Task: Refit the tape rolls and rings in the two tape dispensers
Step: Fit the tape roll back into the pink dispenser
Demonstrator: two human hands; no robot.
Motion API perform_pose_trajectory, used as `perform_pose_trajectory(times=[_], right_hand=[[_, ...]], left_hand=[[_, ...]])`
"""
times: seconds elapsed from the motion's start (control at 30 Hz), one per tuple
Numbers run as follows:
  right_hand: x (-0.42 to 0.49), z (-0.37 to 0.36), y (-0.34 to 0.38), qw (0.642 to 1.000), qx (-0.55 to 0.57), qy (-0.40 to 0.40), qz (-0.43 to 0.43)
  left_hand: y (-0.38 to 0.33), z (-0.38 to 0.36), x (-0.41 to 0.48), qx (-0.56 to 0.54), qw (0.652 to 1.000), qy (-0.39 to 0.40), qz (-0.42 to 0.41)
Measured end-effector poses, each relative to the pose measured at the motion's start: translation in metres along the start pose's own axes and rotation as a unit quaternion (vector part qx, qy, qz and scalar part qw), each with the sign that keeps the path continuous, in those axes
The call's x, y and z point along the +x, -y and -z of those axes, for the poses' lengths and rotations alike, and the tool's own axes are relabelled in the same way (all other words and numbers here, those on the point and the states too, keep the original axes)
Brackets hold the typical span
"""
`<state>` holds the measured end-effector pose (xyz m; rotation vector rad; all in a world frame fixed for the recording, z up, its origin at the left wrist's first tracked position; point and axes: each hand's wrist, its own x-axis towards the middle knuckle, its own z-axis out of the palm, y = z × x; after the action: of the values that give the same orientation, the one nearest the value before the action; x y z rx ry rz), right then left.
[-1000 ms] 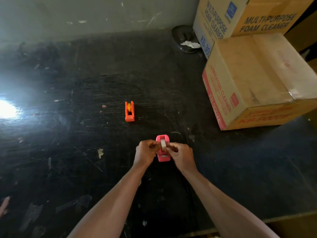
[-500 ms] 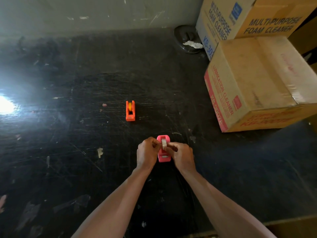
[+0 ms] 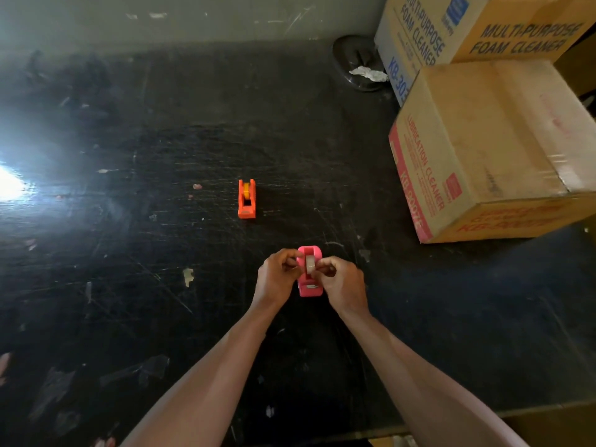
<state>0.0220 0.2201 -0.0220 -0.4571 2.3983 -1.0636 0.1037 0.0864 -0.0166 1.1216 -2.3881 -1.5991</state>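
L hand [image 3: 278, 276] & R hand [image 3: 342, 279] fingers pinching tape roll [image 3: 310, 264], in pink dispenser [image 3: 310, 289]

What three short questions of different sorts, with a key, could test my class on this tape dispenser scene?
1. True or false: the small orange plastic tape dispenser stands untouched, apart from both hands.
2. Which hands touch the pale tape roll in the pink plastic tape dispenser? A) left hand only B) right hand only C) both
3. Fill in: the cardboard boxes sit on the person's ____ side of the black table.

Key: 1 true; 2 C; 3 right.
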Motion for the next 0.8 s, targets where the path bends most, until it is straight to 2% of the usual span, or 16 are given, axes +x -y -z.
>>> perform_pose_trajectory(times=[0.17, 0.33, 0.6, 0.8], right_hand=[[0.004, 0.003, -0.001, 0.999, 0.029, 0.002, 0.042], [0.012, 0.005, -0.002, 0.998, 0.047, -0.003, 0.035], [0.022, 0.009, -0.003, 0.993, 0.116, 0.023, 0.005], [0.015, 0.013, -0.002, 0.991, 0.118, 0.034, 0.049]], left_hand=[[0.003, 0.004, 0.000, 0.013, 0.999, 0.016, -0.030], [0.003, 0.003, 0.000, 0.040, 0.996, 0.023, -0.072], [0.007, 0.002, 0.005, 0.038, 0.996, 0.031, -0.074], [0.009, 0.003, 0.006, 0.030, 0.996, 0.035, -0.082]])
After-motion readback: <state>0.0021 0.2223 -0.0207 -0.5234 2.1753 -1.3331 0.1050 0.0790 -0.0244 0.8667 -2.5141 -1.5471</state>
